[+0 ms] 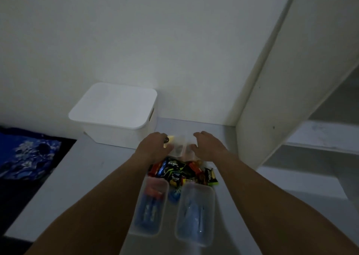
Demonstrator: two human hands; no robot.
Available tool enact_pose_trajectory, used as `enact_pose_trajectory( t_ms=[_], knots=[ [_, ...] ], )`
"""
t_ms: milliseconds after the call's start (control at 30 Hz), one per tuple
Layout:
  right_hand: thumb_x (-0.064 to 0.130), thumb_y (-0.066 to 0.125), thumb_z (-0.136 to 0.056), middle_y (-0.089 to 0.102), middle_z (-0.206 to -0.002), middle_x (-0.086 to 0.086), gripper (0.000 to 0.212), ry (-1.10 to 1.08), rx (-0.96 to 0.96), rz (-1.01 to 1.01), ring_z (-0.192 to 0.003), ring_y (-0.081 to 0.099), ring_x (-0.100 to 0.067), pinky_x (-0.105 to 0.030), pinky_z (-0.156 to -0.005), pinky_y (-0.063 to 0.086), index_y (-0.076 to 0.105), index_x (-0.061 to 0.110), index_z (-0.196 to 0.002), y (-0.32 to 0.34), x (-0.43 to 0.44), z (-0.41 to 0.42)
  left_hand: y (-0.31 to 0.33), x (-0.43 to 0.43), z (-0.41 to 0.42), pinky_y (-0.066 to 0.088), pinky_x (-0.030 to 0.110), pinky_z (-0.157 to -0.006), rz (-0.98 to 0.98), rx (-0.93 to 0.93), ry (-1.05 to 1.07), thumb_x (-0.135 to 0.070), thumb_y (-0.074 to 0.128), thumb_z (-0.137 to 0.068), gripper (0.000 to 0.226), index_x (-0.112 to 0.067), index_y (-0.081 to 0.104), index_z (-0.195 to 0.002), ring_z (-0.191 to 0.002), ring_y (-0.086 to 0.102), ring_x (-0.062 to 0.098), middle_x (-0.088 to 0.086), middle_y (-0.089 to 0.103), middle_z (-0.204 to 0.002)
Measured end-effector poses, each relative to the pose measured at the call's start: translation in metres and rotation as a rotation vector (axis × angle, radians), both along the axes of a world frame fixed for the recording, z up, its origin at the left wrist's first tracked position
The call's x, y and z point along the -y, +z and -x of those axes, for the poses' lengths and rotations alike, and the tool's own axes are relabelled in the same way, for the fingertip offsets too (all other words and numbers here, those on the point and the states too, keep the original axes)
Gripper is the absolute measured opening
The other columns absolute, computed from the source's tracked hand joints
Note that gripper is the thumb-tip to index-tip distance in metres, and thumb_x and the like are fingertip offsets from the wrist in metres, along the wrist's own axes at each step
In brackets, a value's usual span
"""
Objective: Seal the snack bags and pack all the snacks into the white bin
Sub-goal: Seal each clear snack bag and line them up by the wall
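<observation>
Now | left hand, right hand pinch clear bag | white bin lidded | snack pile nearby

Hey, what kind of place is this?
Likely a bedroom or small home room: blue patterned fabric, perhaps bedding, beside a white desk, and a lidded white bin against the plain wall.

Both arms are bare from elbow to fingertips. The left hand, the one nearer the white bin, has a small dark spot at one finger, too blurred to identify. The right hand is bare.
</observation>
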State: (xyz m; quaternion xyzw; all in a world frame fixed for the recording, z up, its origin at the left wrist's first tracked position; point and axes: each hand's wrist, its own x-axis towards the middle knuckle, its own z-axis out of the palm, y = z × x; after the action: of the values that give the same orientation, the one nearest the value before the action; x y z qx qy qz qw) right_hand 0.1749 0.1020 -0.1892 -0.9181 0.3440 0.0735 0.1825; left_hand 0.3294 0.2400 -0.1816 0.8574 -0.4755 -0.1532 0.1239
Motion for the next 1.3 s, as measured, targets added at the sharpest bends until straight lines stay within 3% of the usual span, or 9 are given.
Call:
enact_pose_trajectory(
  t_ms=[133, 300, 533, 633, 733, 867, 1133, 1233, 1300],
  knots=[
    [0.037, 0.047, -0.1, 0.043, -0.142, -0.017, 0.053, -0.028, -0.008, -0.013, -0.131, 0.041, -0.033, -0.044, -0.106, 0.041, 0.041, 0.008, -0.144, -0.025, 0.009, -0.028, -0.037, 0.03, -0.028, 0.045, 0.035, -0.087, -0.048, -0.005, -0.07, -0.04, 0.058, -0.093, 0.041, -0.015, 0.06, -0.125, -0.108, 0.057, 0.026, 0.008, 0.061, -0.119],
    [0.049, 0.048, -0.096, 0.045, -0.133, -0.014, 0.055, -0.109, -0.071, 0.067, -0.124, 0.042, -0.032, -0.044, -0.099, 0.04, 0.05, 0.01, -0.135, -0.052, 0.025, -0.055, -0.078, 0.075, -0.054, 0.038, 0.035, -0.104, -0.057, -0.054, -0.147, -0.024, 0.052, -0.097, 0.046, -0.013, 0.048, -0.142, -0.128, 0.048, 0.027, 0.011, 0.052, -0.138],
    [0.058, 0.052, -0.089, 0.045, -0.124, -0.01, 0.055, -0.166, -0.089, 0.105, -0.118, 0.042, -0.029, -0.045, -0.096, 0.037, 0.06, 0.014, -0.122, -0.083, 0.026, -0.072, -0.112, 0.123, -0.066, 0.038, 0.041, -0.109, -0.033, -0.094, -0.201, -0.011, 0.049, -0.097, 0.052, -0.017, 0.041, -0.148, -0.133, 0.041, 0.029, 0.007, 0.045, -0.149],
    [0.054, 0.056, -0.089, 0.043, -0.127, -0.008, 0.053, -0.21, -0.042, 0.093, -0.122, 0.039, -0.028, -0.046, -0.1, 0.034, 0.056, 0.017, -0.126, -0.088, 0.029, -0.074, -0.119, 0.135, -0.07, 0.045, 0.041, -0.104, -0.062, -0.13, -0.194, -0.015, 0.052, -0.096, 0.047, -0.022, 0.049, -0.142, -0.125, 0.051, 0.029, 0.007, 0.056, -0.139],
    [0.043, 0.061, -0.09, 0.042, -0.131, -0.008, 0.041, -0.241, 0.001, 0.06, -0.128, 0.035, -0.027, -0.047, -0.104, 0.029, 0.056, 0.019, -0.123, -0.087, 0.03, -0.075, -0.122, 0.138, -0.072, 0.053, 0.043, -0.091, 0.007, -0.177, -0.134, -0.021, 0.055, -0.096, 0.026, -0.024, 0.064, -0.119, -0.102, 0.062, 0.027, 0.006, 0.068, -0.117],
    [0.033, 0.061, -0.092, 0.046, -0.128, -0.005, 0.024, -0.265, 0.08, 0.056, -0.128, 0.034, -0.026, -0.049, -0.107, 0.024, 0.059, 0.02, -0.112, -0.078, 0.023, -0.075, -0.112, 0.135, -0.073, 0.055, 0.041, -0.078, 0.067, -0.247, -0.102, -0.008, 0.053, -0.091, 0.016, -0.02, 0.062, -0.094, -0.085, 0.06, 0.022, 0.001, 0.065, -0.092],
    [0.03, 0.055, -0.089, 0.063, -0.088, 0.001, 0.014, -0.341, 0.106, -0.037, -0.102, 0.052, -0.025, -0.041, -0.086, 0.028, 0.063, 0.018, -0.087, -0.038, 0.003, -0.069, -0.065, 0.124, -0.075, 0.054, 0.041, -0.082, 0.141, -0.292, -0.026, -0.008, 0.05, -0.096, 0.015, -0.02, 0.058, -0.093, -0.089, 0.062, 0.026, 0.007, 0.066, -0.1],
    [0.022, 0.058, -0.085, 0.067, -0.087, -0.002, 0.011, -0.401, 0.205, -0.182, -0.09, 0.062, -0.026, -0.037, -0.085, 0.046, 0.066, 0.014, -0.083, -0.023, -0.001, -0.058, -0.042, 0.118, -0.074, 0.05, 0.038, -0.079, 0.153, -0.284, -0.034, -0.006, 0.049, -0.096, 0.015, -0.018, 0.057, -0.095, -0.09, 0.061, 0.028, 0.011, 0.066, -0.101],
    [0.021, 0.061, -0.085, 0.068, -0.086, -0.006, 0.012, -0.414, 0.284, -0.216, -0.083, 0.065, -0.025, -0.034, -0.074, 0.054, 0.067, 0.011, -0.082, -0.009, -0.002, -0.052, -0.026, 0.113, -0.071, 0.047, 0.036, -0.078, 0.162, -0.279, -0.026, -0.008, 0.048, -0.097, 0.012, -0.015, 0.057, -0.098, -0.092, 0.06, 0.03, 0.013, 0.065, -0.104]
  ],
)
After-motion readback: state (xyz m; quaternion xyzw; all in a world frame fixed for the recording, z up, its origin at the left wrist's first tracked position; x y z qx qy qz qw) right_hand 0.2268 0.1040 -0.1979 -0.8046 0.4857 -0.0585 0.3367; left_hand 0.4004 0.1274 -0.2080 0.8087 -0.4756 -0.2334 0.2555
